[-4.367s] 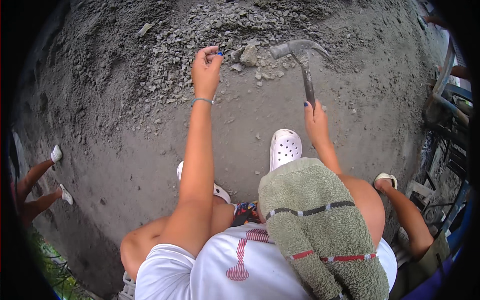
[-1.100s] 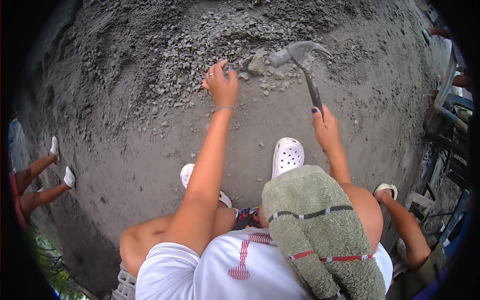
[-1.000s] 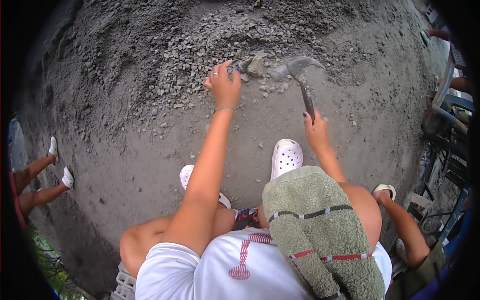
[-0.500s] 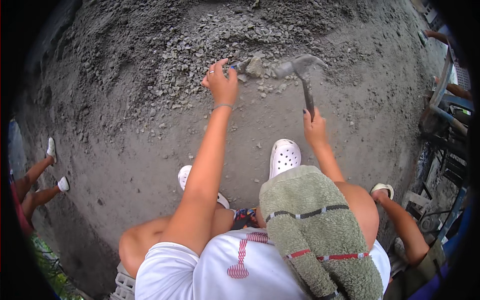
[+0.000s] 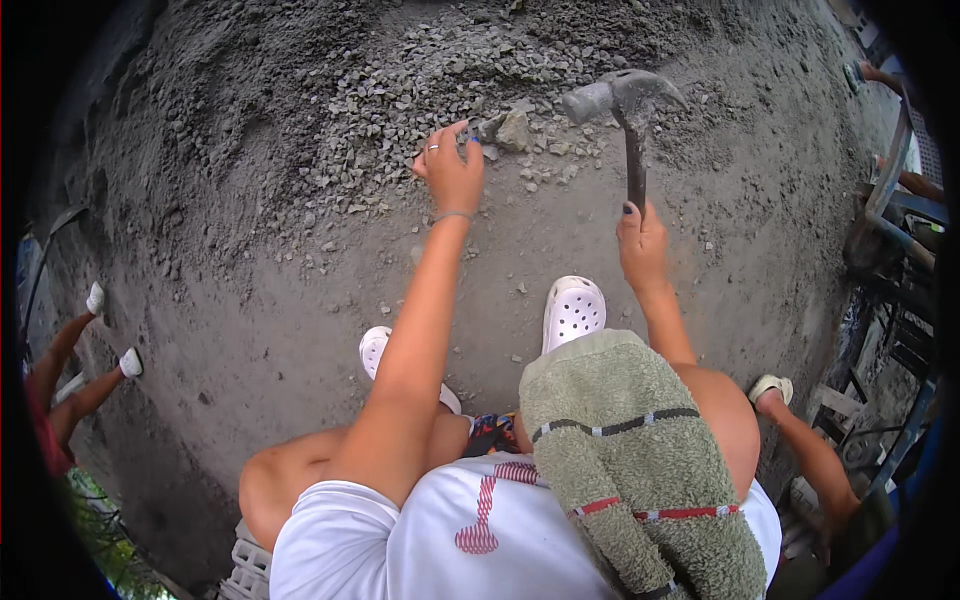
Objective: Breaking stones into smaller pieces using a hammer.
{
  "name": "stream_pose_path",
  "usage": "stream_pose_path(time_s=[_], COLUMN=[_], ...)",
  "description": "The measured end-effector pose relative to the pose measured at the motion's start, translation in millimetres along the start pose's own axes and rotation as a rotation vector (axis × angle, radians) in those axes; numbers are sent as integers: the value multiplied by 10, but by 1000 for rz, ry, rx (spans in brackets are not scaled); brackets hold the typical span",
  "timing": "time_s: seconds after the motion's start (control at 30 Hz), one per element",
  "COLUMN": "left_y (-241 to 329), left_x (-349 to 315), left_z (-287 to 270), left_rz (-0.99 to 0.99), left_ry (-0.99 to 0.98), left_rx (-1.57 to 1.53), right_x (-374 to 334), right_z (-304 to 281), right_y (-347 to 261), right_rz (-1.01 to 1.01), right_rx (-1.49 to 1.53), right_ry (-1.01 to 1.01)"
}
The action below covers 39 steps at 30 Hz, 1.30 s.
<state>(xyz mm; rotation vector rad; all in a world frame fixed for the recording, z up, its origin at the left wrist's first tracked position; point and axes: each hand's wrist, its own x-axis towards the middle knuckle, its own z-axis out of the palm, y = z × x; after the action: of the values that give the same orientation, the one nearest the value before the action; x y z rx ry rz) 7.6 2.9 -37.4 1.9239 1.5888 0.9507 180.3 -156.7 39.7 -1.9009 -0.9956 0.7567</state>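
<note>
My right hand [image 5: 643,250] is wrapped round the dark handle of a claw hammer [image 5: 632,130]. The hammer stands raised, its head above the right side of the stones, with the claw pointing right. Close to the left of a pale, chunky stone [image 5: 513,132] is my left hand [image 5: 452,178], its fingers bent and apart over the gravel. A smaller dark stone [image 5: 488,127] lies between the pale stone and my left fingertips; whether they touch it I cannot tell. Crushed grey gravel [image 5: 400,110] spreads beneath and beyond my left hand.
My white clogs [image 5: 574,315] rest on the dusty ground [image 5: 240,340]. A green towel [image 5: 610,400] lies over my right thigh. Other people's legs show at the left [image 5: 95,385] and right [image 5: 815,450]. Metal frames [image 5: 905,220] stand along the right edge.
The hammer has risen away from the pale stone and shifted slightly right with my right hand. My left hand stays nearly in place beside the stones.
</note>
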Motion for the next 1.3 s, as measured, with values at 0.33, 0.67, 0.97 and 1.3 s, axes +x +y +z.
stream_pose_path(time_s=[0.33,0.67,0.97,1.3], left_y=[142,278,70,39], left_x=[-188,-434,-145,81], left_z=[248,405,302,139], left_rz=[229,299,163,142], left_ry=[-114,-189,43,87], left_rx=[233,102,87,149], right_x=[-116,-94,-242,-171], right_z=[148,66,24,-7], right_y=[568,466,578,536], right_rz=[499,523,562,534], right_rx=[-90,113,134,110], right_ry=[-135,-102,-91,-51])
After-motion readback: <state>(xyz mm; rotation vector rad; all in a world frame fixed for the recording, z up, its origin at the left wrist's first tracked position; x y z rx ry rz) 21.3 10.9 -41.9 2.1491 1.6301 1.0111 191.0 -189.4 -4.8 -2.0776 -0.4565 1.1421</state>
